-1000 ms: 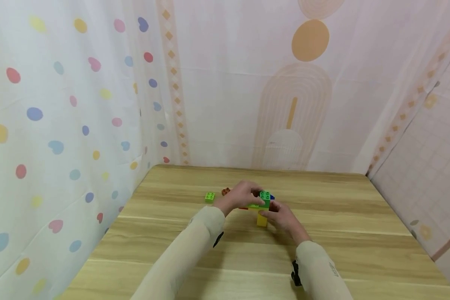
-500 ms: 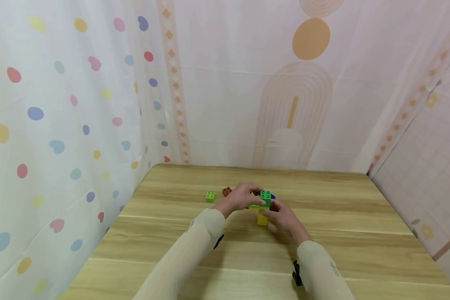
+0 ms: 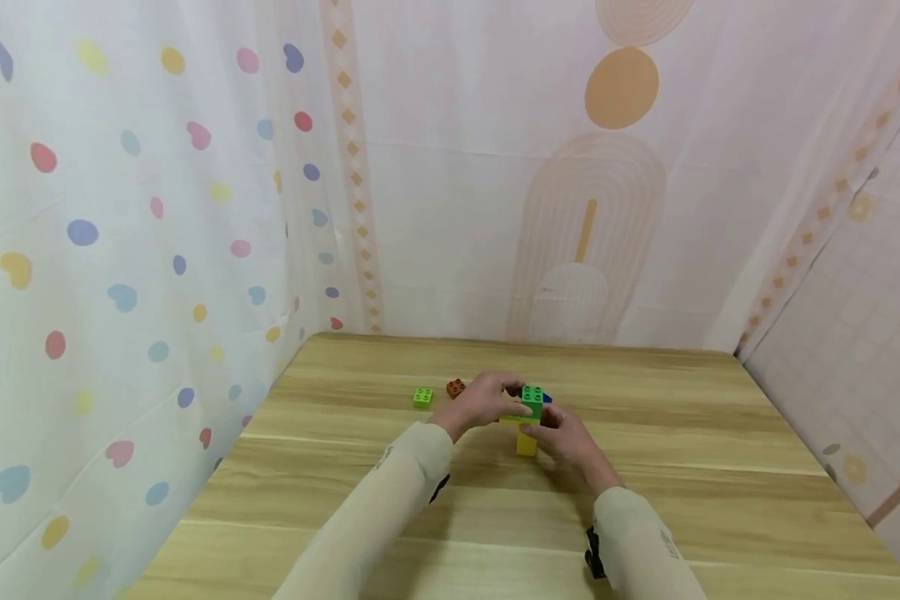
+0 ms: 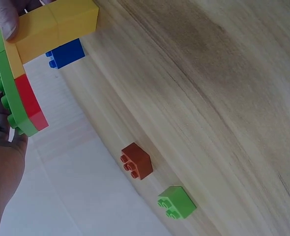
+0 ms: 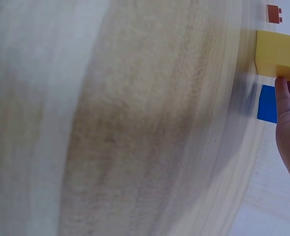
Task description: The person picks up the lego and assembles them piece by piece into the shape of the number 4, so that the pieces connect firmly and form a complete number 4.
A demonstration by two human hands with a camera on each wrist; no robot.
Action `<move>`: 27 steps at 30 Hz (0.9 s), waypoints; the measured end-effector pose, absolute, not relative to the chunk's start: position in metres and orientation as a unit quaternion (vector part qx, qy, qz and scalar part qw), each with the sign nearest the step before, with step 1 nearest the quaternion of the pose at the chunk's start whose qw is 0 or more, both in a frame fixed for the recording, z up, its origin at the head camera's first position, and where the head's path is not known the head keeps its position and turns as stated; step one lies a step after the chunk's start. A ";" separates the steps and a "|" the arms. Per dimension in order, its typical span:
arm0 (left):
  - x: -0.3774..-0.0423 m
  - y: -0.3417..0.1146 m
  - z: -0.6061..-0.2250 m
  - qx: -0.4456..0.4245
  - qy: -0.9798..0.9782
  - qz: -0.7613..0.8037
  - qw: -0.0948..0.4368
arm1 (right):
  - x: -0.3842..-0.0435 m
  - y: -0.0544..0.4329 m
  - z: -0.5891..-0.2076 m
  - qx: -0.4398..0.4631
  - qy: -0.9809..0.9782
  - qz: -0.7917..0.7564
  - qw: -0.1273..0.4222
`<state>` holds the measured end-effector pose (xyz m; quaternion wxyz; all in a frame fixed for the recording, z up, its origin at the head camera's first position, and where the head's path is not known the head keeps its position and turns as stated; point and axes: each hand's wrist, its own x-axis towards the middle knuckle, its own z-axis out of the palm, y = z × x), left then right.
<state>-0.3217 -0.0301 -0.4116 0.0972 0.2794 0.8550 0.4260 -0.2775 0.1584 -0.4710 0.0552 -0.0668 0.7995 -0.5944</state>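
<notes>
In the head view, the left hand (image 3: 487, 398) and right hand (image 3: 568, 436) are keeping almost the same pose as one second ago. The left fingers are pinching the dark green brick (image 3: 532, 403) atop the stack on the bench (image 3: 495, 525); the right fingers are gripping the yellow bricks (image 3: 527, 443) below. In the left wrist view, a thumb is touching yellow. In the right wrist view, slightly bent fingers are touching yellow near the blue brick (image 5: 267, 104).

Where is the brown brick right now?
In the head view, the brown brick lies on the table just right of the loose light-green brick, near the left hand.
</notes>
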 end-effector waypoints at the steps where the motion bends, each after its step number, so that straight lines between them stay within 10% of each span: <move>1: -0.322 -0.030 -0.412 0.280 0.856 0.424 0.096 | -0.277 0.159 -0.471 -0.068 0.798 -0.596 0.056; 27: -0.320 -0.028 -0.412 0.288 0.866 0.398 0.094 | -0.282 0.161 -0.473 -0.067 0.805 -0.588 0.053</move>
